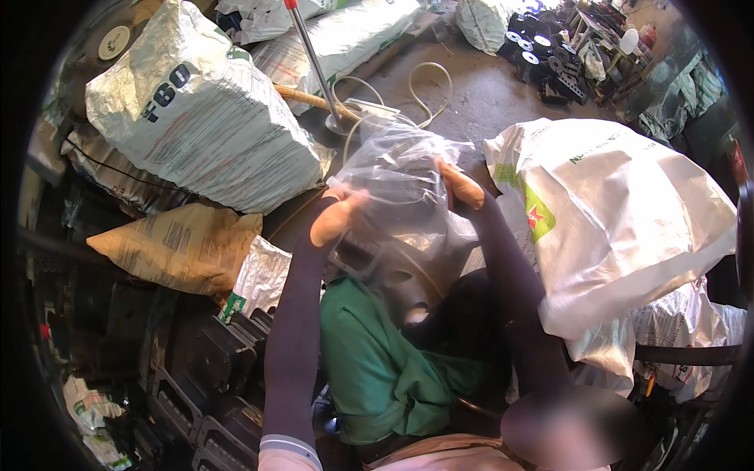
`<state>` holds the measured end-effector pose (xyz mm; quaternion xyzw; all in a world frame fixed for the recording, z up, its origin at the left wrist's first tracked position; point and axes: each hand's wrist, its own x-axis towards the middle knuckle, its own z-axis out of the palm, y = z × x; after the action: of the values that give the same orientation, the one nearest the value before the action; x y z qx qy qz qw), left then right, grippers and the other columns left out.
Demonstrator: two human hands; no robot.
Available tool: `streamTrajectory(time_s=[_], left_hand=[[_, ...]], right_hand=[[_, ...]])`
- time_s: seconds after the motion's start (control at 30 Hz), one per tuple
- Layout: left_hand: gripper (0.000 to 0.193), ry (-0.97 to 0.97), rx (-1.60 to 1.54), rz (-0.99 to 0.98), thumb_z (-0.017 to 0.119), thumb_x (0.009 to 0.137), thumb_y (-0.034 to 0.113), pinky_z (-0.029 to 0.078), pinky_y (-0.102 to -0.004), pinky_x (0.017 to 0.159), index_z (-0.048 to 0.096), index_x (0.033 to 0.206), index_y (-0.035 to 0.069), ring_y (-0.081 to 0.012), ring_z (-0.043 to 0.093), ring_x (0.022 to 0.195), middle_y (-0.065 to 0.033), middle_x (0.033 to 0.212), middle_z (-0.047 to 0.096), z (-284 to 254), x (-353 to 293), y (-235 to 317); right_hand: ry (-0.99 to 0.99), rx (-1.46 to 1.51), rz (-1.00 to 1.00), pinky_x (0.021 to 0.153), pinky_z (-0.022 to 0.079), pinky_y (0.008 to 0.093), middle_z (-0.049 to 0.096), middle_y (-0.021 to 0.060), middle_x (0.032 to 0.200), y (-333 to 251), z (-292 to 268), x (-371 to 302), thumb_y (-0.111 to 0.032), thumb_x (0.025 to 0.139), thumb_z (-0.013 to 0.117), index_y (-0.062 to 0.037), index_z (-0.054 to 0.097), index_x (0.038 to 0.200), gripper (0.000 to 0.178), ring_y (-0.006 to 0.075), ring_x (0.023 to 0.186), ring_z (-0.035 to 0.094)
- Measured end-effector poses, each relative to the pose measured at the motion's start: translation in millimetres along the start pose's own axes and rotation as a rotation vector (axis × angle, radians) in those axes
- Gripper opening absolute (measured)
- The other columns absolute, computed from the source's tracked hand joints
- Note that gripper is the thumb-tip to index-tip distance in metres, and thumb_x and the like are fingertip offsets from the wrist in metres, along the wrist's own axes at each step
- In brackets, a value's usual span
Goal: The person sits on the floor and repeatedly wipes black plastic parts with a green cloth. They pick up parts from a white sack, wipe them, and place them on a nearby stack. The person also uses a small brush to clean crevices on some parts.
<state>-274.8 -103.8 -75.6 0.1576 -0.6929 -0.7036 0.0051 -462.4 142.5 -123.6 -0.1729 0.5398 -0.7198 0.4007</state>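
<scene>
A thin clear plastic bag (400, 169) is spread between my two hands above my lap. My left hand (336, 218), slightly smeared by motion, grips its left side. On the other side, my right hand (462, 187) pinches the bag's edge, with most of its fingers hidden behind the film. Dark shapes show through the plastic, but I cannot make out whether they are inside the bag or behind it. Under the hands is green cloth (369, 361) over my leg.
A big white printed sack (212, 118) stands at the left, a brown paper sack (184, 247) below it. Another white sack (620, 212) bulges at the right. Black plastic parts (212, 377) are stacked at lower left. A metal pole (314, 63) and looped hose (430, 67) lie beyond.
</scene>
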Motion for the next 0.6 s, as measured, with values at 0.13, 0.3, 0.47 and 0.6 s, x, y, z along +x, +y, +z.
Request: streamTrajectory(time_s=[0.13,0.3,0.47,0.6], left_hand=[[0.050,0.045,0.119,-0.081,0.070,0.093,0.032,0.050,-0.0339,0.095,0.063,0.127,-0.004,-0.0242,0.066,0.108,-0.0171,0.117,0.069,13.6,-8.5,6.1],[0.038,0.232,0.359,-0.051,0.072,0.090,0.030,0.044,-0.0359,0.076,0.058,0.100,-0.004,-0.0191,0.052,0.087,-0.0102,0.092,0.057,7.9,-19.3,-19.5],[0.031,0.398,0.215,-0.055,0.071,0.092,0.026,0.041,-0.0316,0.065,0.056,0.084,0.000,-0.0124,0.049,0.074,-0.0032,0.076,0.053,-31.2,-23.4,-100.9],[0.024,0.516,-0.123,-0.094,0.068,0.097,0.025,0.049,-0.0296,0.071,0.066,0.100,0.001,-0.0144,0.063,0.083,-0.0073,0.092,0.067,-51.0,-37.9,-181.3]], right_hand=[[0.053,-0.561,-0.219,0.079,0.055,0.0307,0.070,0.0079,0.109,30.4,-30.0,32.2,-0.017,0.101,0.058,-0.0003,0.063,0.124,0.029,0.0163,0.092,0.067],[0.551,-0.219,-0.470,0.069,0.053,0.0336,0.071,0.0133,0.094,12.9,-63.6,30.8,-0.012,0.097,0.057,0.0002,0.068,0.106,0.019,0.0226,0.083,0.069],[1.135,-0.886,-0.417,0.076,0.053,0.0433,0.070,0.0228,0.093,2.2,-89.8,-12.0,-0.022,0.089,0.064,0.0044,0.063,0.107,0.032,0.0359,0.086,0.068],[1.291,-1.084,-0.400,0.087,0.051,0.0472,0.066,0.0281,0.103,18.4,-98.3,-10.6,-0.018,0.082,0.063,0.0063,0.061,0.106,0.035,0.0441,0.097,0.065]])
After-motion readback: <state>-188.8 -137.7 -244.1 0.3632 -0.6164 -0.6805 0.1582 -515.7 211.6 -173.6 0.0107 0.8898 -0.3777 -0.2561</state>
